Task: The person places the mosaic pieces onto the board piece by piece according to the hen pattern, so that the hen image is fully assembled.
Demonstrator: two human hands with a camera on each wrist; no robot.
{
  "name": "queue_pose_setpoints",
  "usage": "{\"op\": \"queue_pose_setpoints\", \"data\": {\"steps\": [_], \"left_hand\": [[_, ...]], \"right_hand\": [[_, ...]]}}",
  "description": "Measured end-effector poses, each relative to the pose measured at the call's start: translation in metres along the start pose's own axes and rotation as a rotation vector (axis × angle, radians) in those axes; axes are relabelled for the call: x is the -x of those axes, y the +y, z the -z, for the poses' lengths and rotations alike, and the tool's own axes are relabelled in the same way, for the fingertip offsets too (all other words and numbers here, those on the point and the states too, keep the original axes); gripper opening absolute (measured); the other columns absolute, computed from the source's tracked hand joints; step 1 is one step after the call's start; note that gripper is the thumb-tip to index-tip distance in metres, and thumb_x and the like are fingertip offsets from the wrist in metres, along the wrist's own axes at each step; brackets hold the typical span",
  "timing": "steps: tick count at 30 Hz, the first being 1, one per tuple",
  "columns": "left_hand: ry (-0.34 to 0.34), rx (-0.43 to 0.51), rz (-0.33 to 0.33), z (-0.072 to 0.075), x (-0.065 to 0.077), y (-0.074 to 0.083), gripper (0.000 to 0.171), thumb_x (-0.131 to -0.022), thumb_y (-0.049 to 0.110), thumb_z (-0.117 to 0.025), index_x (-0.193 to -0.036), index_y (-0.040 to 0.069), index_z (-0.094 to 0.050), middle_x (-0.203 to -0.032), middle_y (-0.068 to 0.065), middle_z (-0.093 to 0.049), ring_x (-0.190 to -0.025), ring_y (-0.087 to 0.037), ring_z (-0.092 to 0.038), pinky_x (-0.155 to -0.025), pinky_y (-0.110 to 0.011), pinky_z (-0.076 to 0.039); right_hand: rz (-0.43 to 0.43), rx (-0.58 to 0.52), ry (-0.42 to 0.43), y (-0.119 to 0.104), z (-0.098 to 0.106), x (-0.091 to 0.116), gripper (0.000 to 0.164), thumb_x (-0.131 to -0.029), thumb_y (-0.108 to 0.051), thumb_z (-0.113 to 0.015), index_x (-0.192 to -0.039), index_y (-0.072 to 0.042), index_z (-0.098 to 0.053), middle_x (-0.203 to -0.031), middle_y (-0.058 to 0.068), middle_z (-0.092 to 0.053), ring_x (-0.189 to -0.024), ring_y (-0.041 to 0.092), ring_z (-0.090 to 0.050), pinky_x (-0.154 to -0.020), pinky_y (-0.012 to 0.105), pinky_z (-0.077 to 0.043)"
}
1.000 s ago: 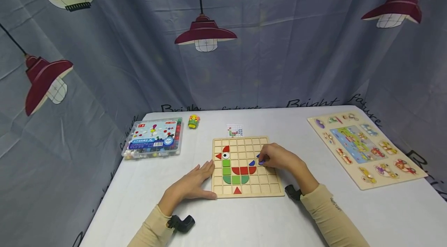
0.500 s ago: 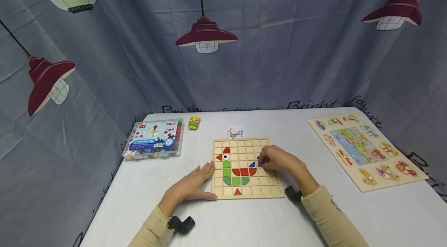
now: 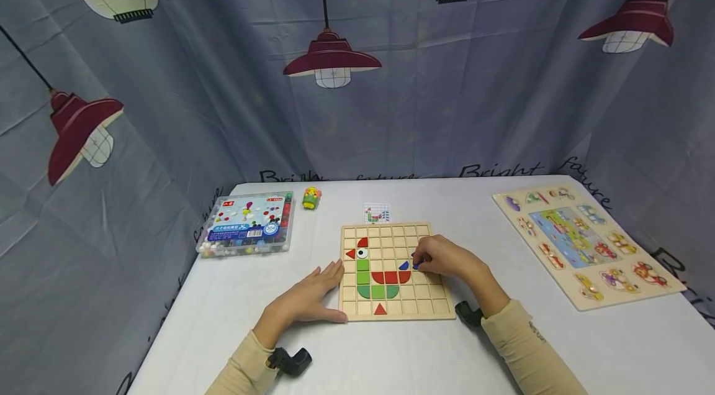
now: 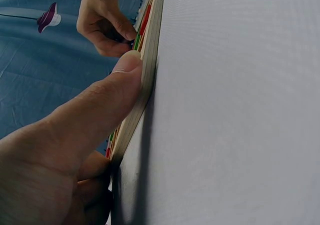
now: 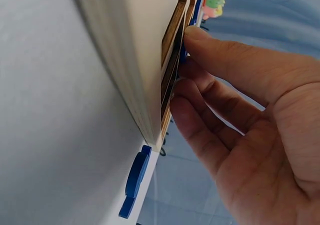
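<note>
A wooden grid board (image 3: 436, 305) lies on the white table with a bird-like pattern of pieces in it. The pattern has a green square (image 3: 363, 265), red pieces (image 3: 385, 277), a white eye piece (image 3: 362, 253) and a blue quarter-round piece (image 3: 404, 266). Over the right part of the grid, my right hand (image 3: 447, 256) pinches a small blue piece (image 5: 184, 54) between thumb and fingertips, low against the board. My left hand (image 3: 307, 295) rests flat at the board's left side, fingers extended; its thumb (image 4: 125, 82) touches the front edge.
Behind the board lies a small pattern card (image 3: 377, 213). A clear box of beads (image 3: 246, 224) and a little toy figure (image 3: 311, 198) stand back left. An animal puzzle board (image 3: 570, 271) lies at right. Blue curved pieces (image 5: 135, 177) lie beside the grid board.
The head view has tilted slightly upward, so everything sits a little lower. Both hands hold their places at the board, the right still pinching the blue piece.
</note>
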State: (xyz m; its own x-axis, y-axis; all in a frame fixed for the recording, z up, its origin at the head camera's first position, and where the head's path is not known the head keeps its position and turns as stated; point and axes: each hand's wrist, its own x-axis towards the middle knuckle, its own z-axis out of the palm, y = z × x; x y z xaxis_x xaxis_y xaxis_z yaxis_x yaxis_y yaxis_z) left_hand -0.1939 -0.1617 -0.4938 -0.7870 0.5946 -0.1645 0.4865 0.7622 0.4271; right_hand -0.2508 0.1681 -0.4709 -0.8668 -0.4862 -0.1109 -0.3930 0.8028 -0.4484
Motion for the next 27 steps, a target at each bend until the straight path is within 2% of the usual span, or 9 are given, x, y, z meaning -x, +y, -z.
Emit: {"op": "queue_pose_setpoints", "data": {"steps": [13, 18, 22, 27], "left_hand": [[-0.001, -0.003, 0.000, -0.001, -0.001, -0.001, 0.108, -0.076, 0.064, -0.070, -0.153, 0.002, -0.025, -0.164, -0.011, -0.017, -0.152, -0.025, -0.017, -0.126, -0.045, -0.017], [0.000, -0.004, -0.001, 0.000, -0.001, 0.000, 0.108, -0.076, 0.063, -0.070, -0.153, 0.002, -0.025, -0.164, -0.011, -0.017, -0.152, -0.025, -0.017, -0.126, -0.045, -0.016], [-0.003, -0.005, 0.005, 0.001, -0.001, -0.001, 0.108, -0.076, 0.063, -0.070, -0.153, 0.002, -0.025, -0.164, -0.010, -0.017, -0.152, -0.025, -0.017, -0.126, -0.044, -0.016], [-0.004, 0.003, 0.012, 0.000, 0.000, -0.001, 0.107, -0.077, 0.063, -0.070, -0.153, 0.002, -0.026, -0.164, -0.010, -0.017, -0.152, -0.024, -0.017, -0.126, -0.044, -0.016]], "right_hand": [[0.002, 0.021, 0.008, 0.001, 0.000, 0.001, 0.008, -0.079, -0.008, -0.078, -0.084, -0.014, -0.075, -0.085, -0.005, -0.061, -0.074, 0.010, -0.050, -0.064, 0.022, -0.046], [0.002, -0.034, 0.009, 0.003, 0.005, 0.003, 0.010, -0.078, -0.007, -0.079, -0.086, -0.013, -0.074, -0.086, -0.004, -0.062, -0.074, 0.010, -0.052, -0.063, 0.021, -0.048], [0.009, -0.101, 0.025, 0.012, 0.013, 0.007, 0.013, -0.078, -0.008, -0.078, -0.091, -0.010, -0.073, -0.087, -0.001, -0.065, -0.074, 0.010, -0.054, -0.063, 0.021, -0.049], [-0.006, -0.133, 0.074, 0.031, 0.028, 0.017, 0.022, -0.077, -0.012, -0.079, -0.098, -0.007, -0.072, -0.092, 0.004, -0.068, -0.080, 0.014, -0.058, -0.067, 0.024, -0.051]]}}
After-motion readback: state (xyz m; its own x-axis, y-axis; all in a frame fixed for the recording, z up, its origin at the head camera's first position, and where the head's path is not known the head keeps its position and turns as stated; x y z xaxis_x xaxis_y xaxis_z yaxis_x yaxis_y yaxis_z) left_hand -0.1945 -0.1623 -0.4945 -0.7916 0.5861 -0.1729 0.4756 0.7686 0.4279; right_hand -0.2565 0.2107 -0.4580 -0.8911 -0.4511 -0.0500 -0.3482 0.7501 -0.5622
